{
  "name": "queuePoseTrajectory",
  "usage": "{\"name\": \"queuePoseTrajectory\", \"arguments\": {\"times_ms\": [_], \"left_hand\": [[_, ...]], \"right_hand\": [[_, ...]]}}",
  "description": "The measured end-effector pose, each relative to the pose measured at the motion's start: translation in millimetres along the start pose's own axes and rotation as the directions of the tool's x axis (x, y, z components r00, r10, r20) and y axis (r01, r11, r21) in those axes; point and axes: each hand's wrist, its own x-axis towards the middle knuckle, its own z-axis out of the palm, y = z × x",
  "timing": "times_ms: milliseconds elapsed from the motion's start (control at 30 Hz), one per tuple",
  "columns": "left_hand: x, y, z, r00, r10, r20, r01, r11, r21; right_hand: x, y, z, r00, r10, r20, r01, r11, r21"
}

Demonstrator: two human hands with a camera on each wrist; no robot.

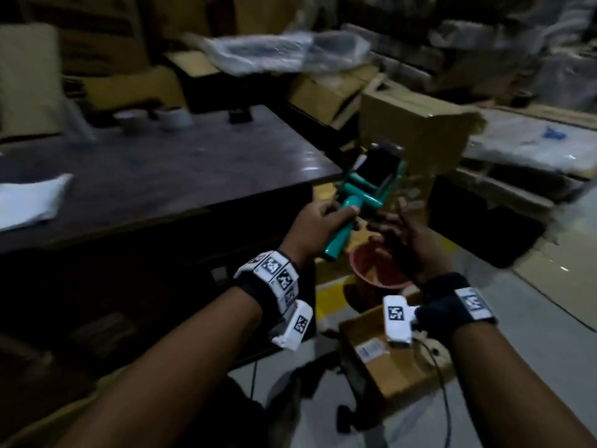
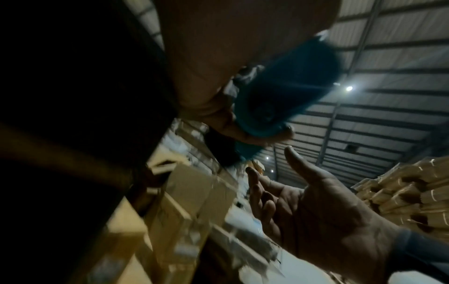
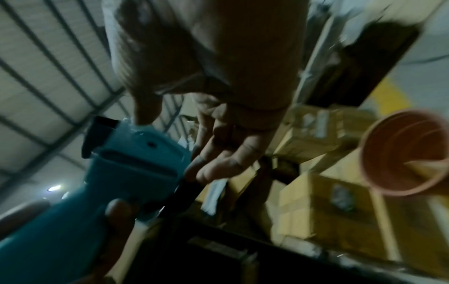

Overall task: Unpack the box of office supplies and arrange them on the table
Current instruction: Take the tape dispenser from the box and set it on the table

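Midway, seemingly: the left hand (image 1: pixel 315 223) grips a teal tape dispenser (image 1: pixel 365 184) by its handle, in the air just right of the counter (image 1: pixel 181 169); the right hand (image 1: pixel 405 240) is spread, empty. Blurred items sit far-left on the counter; the box (image 1: pixel 392 367) lies near, contents unseen.
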Motion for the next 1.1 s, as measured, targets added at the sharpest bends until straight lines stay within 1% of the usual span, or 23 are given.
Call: {"name": "queuePoseTrajectory", "arguments": {"times_ms": [67,167,233,267,300,333,367,400,467,500,533,567,633,733,800,867,933,1000,1033,1067,1100], "left_hand": [[-21.9,30.6,-25.9,1.000,-0.014,0.016,0.014,0.999,-0.032],[-46.5,61.8,-61.0,0.998,-0.023,0.053,0.024,0.999,-0.021],[-59.7,78.4,-85.9,0.999,0.020,0.028,-0.018,0.998,-0.060],[-62.9,86.4,-98.7,0.999,0.047,-0.028,-0.049,0.997,-0.067],[-64.7,94.5,-111.1,0.991,0.075,-0.115,-0.080,0.996,-0.034],[-65.1,101.4,-124.3,0.970,0.110,-0.219,-0.104,0.994,0.039],[-65.3,107.0,-138.4,0.934,0.145,-0.327,-0.102,0.984,0.146],[-66.0,111.4,-153.2,0.887,0.171,-0.430,-0.056,0.962,0.268],[-68.1,113.7,-184.4,0.796,0.175,-0.580,0.141,0.878,0.458],[-68.5,111.5,-198.6,0.763,0.149,-0.628,0.251,0.828,0.501],[-68.9,108.9,-210.7,0.748,0.116,-0.654,0.336,0.783,0.523],[-68.1,106.0,-220.4,0.748,0.077,-0.659,0.395,0.746,0.536],[-64.4,98.2,-234.8,0.759,0.001,-0.652,0.471,0.690,0.550],[-61.5,90.9,-248.6,0.749,-0.047,-0.661,0.534,0.633,0.560],[-59.3,88.2,-254.1,0.741,-0.045,-0.670,0.549,0.615,0.566],[-59.1,86.6,-257.1,0.744,-0.025,-0.668,0.567,0.554,0.610],[-56.4,82.6,-262.1,0.744,-0.002,-0.669,0.586,0.485,0.650],[-56.6,81.1,-260.0,0.732,0.004,-0.681,0.628,0.382,0.678],[-56.5,80.0,-253.7,0.728,0.009,-0.686,0.648,0.318,0.692],[-56.8,80.2,-242.6,0.735,0.032,-0.678,0.650,0.255,0.716],[-57.0,79.9,-226.8,0.755,0.070,-0.652,0.628,0.208,0.750]], "right_hand": [[-2.7,-14.1,33.8,0.996,-0.078,-0.038,0.073,0.991,-0.112],[-4.7,-27.3,70.8,0.984,-0.160,-0.075,0.148,0.979,-0.140],[-6.6,-32.9,93.6,0.973,-0.207,-0.098,0.191,0.969,-0.156],[-5.9,-35.0,104.9,0.969,-0.232,-0.090,0.213,0.961,-0.178],[-5.4,-37.2,118.7,0.964,-0.258,-0.059,0.241,0.948,-0.210],[-4.3,-39.4,134.0,0.960,-0.279,-0.027,0.264,0.932,-0.248],[-2.3,-41.0,150.3,0.954,-0.299,0.005,0.288,0.911,-0.295],[0.7,-41.1,167.1,0.950,-0.312,0.035,0.305,0.890,-0.339],[5.2,-39.5,198.0,0.941,-0.328,0.081,0.330,0.841,-0.429],[7.4,-37.8,210.5,0.931,-0.350,0.104,0.354,0.796,-0.492],[9.0,-36.5,222.0,0.913,-0.383,0.138,0.391,0.729,-0.562],[9.5,-35.8,232.4,0.894,-0.412,0.174,0.423,0.654,-0.627],[9.4,-36.3,252.3,0.863,-0.439,0.249,0.468,0.513,-0.719],[9.2,-36.9,278.2,0.827,-0.442,0.346,0.504,0.315,-0.804],[10.0,-37.7,289.9,0.809,-0.424,0.407,0.528,0.222,-0.819],[10.9,-38.5,294.8,0.788,-0.403,0.465,0.551,0.126,-0.825],[11.0,-38.7,291.7,0.769,-0.358,0.529,0.563,-0.011,-0.826],[10.9,-36.8,278.5,0.792,-0.280,0.542,0.535,-0.109,-0.838],[11.9,-35.1,267.5,0.810,-0.256,0.528,0.512,-0.130,-0.849],[12.0,-33.1,254.2,0.824,-0.250,0.508,0.490,-0.135,-0.861],[10.9,-30.0,238.9,0.834,-0.259,0.488,0.472,-0.125,-0.873]]}}
